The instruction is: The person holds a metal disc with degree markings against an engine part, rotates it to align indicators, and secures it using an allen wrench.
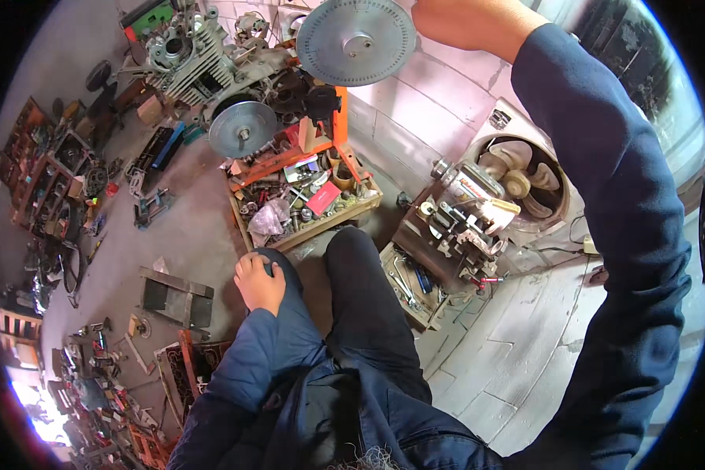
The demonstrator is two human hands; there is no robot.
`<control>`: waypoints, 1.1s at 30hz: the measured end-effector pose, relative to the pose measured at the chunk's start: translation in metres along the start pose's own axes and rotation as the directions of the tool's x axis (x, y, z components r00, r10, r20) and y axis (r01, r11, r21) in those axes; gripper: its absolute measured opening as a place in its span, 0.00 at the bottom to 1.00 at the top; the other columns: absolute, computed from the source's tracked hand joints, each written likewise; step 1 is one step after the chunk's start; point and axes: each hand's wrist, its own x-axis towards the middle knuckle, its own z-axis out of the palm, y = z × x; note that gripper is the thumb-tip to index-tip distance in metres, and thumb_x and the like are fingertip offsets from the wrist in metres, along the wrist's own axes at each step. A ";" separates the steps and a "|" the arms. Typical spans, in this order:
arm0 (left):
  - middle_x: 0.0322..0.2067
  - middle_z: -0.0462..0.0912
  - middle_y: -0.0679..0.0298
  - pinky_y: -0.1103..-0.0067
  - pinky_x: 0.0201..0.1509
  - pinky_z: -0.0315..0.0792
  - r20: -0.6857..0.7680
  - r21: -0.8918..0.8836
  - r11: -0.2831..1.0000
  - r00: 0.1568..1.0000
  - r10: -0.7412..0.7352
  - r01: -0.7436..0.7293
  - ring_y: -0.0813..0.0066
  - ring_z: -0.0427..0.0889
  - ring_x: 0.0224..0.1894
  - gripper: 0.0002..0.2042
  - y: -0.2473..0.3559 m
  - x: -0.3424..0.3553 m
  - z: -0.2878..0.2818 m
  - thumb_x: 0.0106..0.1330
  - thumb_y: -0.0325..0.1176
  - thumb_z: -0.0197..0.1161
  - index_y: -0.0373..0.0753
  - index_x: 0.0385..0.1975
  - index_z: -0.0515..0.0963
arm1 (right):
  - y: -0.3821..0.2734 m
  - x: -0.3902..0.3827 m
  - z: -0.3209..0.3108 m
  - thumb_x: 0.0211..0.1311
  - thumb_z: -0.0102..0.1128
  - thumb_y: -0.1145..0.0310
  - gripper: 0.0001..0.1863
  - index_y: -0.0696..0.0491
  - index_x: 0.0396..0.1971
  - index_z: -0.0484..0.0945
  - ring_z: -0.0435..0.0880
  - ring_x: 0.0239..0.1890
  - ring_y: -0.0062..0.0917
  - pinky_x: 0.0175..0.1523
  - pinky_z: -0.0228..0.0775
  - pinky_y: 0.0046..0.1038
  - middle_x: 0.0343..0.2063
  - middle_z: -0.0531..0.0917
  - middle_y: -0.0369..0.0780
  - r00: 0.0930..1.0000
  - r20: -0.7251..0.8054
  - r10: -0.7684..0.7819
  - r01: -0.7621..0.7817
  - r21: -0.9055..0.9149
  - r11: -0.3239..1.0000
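My right hand [454, 22] is raised at the top edge of the view, against the rim of a round grey metal disc [337, 48]. The disc has a raised hub in its middle and a ring of small marks or holes near its edge. My fingers are partly hidden behind the disc and cut off by the frame, but the hand seems to grip it. My left hand [260, 282] lies on my left knee, fingers spread and holding nothing. Beyond the knees, a similar metal disc [241, 130] sits beside a finned engine [192, 64] on an orange stand [341, 117].
In front of my knees is a wooden tray [333, 218] of small parts, a red box [322, 199] and a plastic bag. To the right stand a bench machine [466, 207], a fan [517, 182] and a wrench box [424, 317]. Tools and scrap parts [102, 376] cover the floor at left.
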 end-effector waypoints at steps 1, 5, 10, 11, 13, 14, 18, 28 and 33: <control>0.49 0.77 0.61 0.62 0.56 0.67 -0.005 0.002 1.000 1.000 0.000 0.000 0.58 0.73 0.57 0.11 0.000 0.000 0.000 0.56 0.36 0.67 0.43 0.37 0.77 | -0.001 -0.002 -0.005 0.50 0.63 0.68 0.06 0.50 0.20 0.87 0.88 0.29 0.39 0.33 0.78 0.39 0.23 0.87 0.42 1.000 0.017 0.010 -0.010 0.001 1.000; 0.49 0.77 0.61 0.62 0.56 0.67 0.007 -0.009 1.000 1.000 -0.004 0.004 0.58 0.73 0.57 0.11 -0.001 0.001 0.000 0.56 0.36 0.67 0.43 0.37 0.78 | 0.000 -0.001 -0.011 0.52 0.61 0.68 0.08 0.51 0.22 0.88 0.88 0.31 0.40 0.36 0.79 0.40 0.25 0.87 0.44 0.997 0.062 0.040 -0.044 0.063 0.997; 0.49 0.77 0.60 0.62 0.56 0.67 0.019 -0.019 0.999 0.999 -0.030 0.030 0.58 0.73 0.56 0.11 -0.002 0.000 -0.002 0.56 0.36 0.67 0.43 0.36 0.78 | -0.012 0.003 -0.020 0.55 0.59 0.68 0.10 0.52 0.25 0.89 0.88 0.33 0.41 0.37 0.79 0.40 0.27 0.87 0.45 0.961 0.136 0.242 -0.269 0.251 0.930; 0.49 0.77 0.60 0.62 0.57 0.66 0.015 -0.017 1.000 1.000 -0.019 0.020 0.58 0.73 0.56 0.11 -0.004 -0.001 -0.001 0.56 0.36 0.67 0.43 0.36 0.78 | -0.014 0.002 -0.019 0.56 0.59 0.68 0.10 0.52 0.25 0.89 0.88 0.33 0.41 0.37 0.79 0.40 0.28 0.87 0.46 0.912 0.103 0.397 -0.405 0.387 0.829; 0.49 0.77 0.60 0.62 0.57 0.66 0.011 -0.015 1.000 1.000 -0.009 0.009 0.58 0.73 0.56 0.11 -0.004 -0.001 -0.001 0.56 0.36 0.67 0.42 0.36 0.78 | -0.018 0.003 -0.012 0.56 0.59 0.69 0.10 0.53 0.26 0.89 0.88 0.33 0.41 0.38 0.79 0.40 0.28 0.87 0.46 0.932 0.098 0.349 -0.361 0.325 0.874; 0.49 0.77 0.60 0.62 0.57 0.66 0.002 -0.014 1.000 1.000 -0.010 0.010 0.58 0.73 0.56 0.10 -0.004 -0.002 -0.002 0.56 0.36 0.67 0.42 0.36 0.78 | -0.018 0.003 -0.009 0.56 0.58 0.69 0.10 0.53 0.26 0.89 0.88 0.33 0.41 0.38 0.79 0.40 0.28 0.87 0.46 0.949 0.098 0.301 -0.316 0.262 0.912; 0.48 0.77 0.60 0.62 0.56 0.66 -0.001 -0.037 0.999 1.000 -0.024 0.024 0.57 0.73 0.56 0.10 -0.004 -0.003 -0.002 0.56 0.36 0.67 0.42 0.36 0.78 | -0.020 0.006 -0.011 0.56 0.58 0.70 0.10 0.54 0.25 0.88 0.88 0.32 0.41 0.38 0.80 0.40 0.27 0.87 0.47 0.987 0.161 0.023 -0.023 -0.003 1.000; 0.50 0.77 0.60 0.62 0.58 0.66 0.017 -0.028 0.999 0.999 -0.039 0.040 0.57 0.72 0.58 0.10 -0.008 -0.005 -0.005 0.56 0.35 0.67 0.42 0.36 0.78 | 0.016 0.011 0.017 0.60 0.57 0.64 0.13 0.58 0.29 0.86 0.87 0.37 0.48 0.44 0.78 0.44 0.31 0.86 0.53 0.874 0.121 0.471 -0.451 0.562 0.693; 0.50 0.77 0.61 0.61 0.59 0.66 0.018 -0.047 0.998 0.999 -0.045 0.046 0.57 0.72 0.58 0.10 -0.005 -0.004 -0.004 0.56 0.35 0.67 0.42 0.36 0.77 | 0.032 0.013 0.001 0.63 0.57 0.58 0.16 0.55 0.35 0.85 0.86 0.40 0.49 0.46 0.76 0.46 0.34 0.87 0.51 0.880 0.173 0.443 -0.454 0.583 0.674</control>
